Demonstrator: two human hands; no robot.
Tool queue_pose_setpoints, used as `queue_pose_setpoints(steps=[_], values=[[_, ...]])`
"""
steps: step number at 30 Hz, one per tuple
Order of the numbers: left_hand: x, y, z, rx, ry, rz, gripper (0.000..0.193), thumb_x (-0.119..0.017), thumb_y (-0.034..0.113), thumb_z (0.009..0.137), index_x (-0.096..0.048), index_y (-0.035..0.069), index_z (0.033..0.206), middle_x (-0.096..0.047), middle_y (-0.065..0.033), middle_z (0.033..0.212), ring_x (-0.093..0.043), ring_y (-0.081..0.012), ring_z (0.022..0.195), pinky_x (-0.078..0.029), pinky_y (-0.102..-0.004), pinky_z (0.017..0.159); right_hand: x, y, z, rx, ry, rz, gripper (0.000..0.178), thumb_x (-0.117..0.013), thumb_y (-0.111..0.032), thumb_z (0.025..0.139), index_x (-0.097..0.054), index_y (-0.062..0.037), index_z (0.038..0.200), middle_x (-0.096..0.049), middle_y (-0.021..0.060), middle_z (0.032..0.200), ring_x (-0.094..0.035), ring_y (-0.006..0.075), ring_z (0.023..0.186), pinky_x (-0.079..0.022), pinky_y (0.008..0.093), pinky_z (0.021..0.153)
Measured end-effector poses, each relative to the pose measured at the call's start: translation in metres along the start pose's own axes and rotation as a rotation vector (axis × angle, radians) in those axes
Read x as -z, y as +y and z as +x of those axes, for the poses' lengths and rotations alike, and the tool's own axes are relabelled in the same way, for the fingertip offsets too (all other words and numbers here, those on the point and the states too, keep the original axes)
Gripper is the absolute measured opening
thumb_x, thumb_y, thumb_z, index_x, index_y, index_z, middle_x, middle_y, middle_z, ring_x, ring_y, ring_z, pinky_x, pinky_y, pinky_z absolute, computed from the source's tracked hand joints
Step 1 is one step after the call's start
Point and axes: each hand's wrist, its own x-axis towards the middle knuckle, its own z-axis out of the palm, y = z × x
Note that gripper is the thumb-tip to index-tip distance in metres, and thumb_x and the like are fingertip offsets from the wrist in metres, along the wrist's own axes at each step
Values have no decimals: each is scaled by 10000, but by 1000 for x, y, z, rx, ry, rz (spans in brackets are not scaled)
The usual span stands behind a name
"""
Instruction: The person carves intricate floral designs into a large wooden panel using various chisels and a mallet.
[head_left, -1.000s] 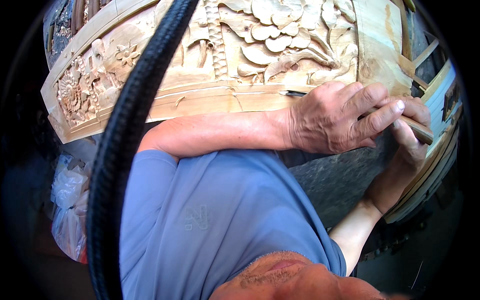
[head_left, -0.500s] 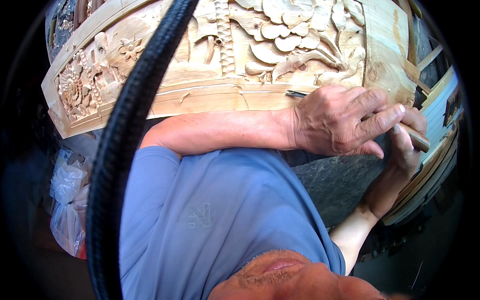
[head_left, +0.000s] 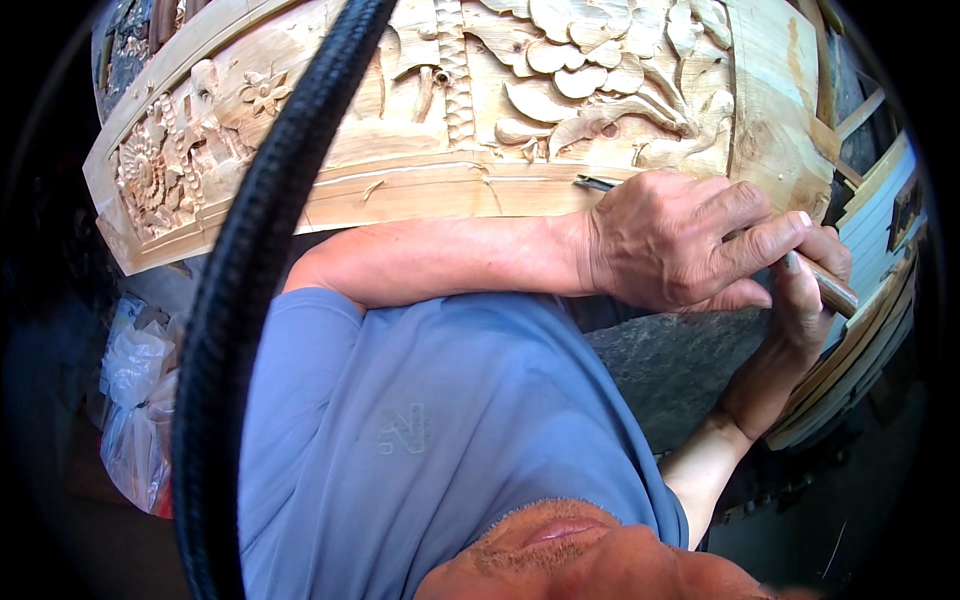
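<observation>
– Materials, counts?
– One carving chisel (head_left: 834, 290): dark metal blade (head_left: 598, 184), round wooden handle. One pale wood panel (head_left: 420, 202), relief-carved, smooth overlapping petals (head_left: 580, 82); one loose wood shaving (head_left: 373, 188).
– Chisel where?
– Blade over the panel's flat near-edge border, right of centre.
– Grip?
– Left hand (head_left: 685, 242) curled over it, palm hidden; right hand (head_left: 812, 272) clenched round the handle.

A dark surface (head_left: 128, 58) scattered with wood chips (head_left: 131, 44) carries the carved wooden panel (head_left: 400, 150).
</observation>
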Motion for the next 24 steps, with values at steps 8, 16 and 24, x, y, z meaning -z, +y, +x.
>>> queue_pose_setpoints(steps=[8, 16, 24], values=[[4, 1, -1, 16, -11, 77, 703, -832, 262, 879, -618, 41, 1511, -734, -87, 1033, -745, -208, 785, -617, -323, 617, 16, 22, 21, 56, -263, 97, 356, -730, -236, 902, -747, 33, 1134, -662, 87, 961, -598, 165, 880, -471, 356, 814], [6, 3, -1, -26, 1, 89, 710, -848, 273, 863, -644, 104, 1522, -687, -16, 892, -704, -161, 715, -571, -309, 566, 33, -2, 14, 302, -159, -21, 762, -626, -671, 950, -712, 19, 1263, -727, 163, 1160, -668, 274, 1079, -492, 424, 986], [7, -3, -2, -53, 31, 232, 626, -858, 280, 818, -738, 179, 1425, -567, 25, 760, -624, -146, 622, -513, -303, 516, 71, -37, 88, 275, -658, -39, 742, -498, -547, 1049, -559, -5, 1552, -586, 222, 1575, -520, 388, 1517, -348, 587, 1297]])
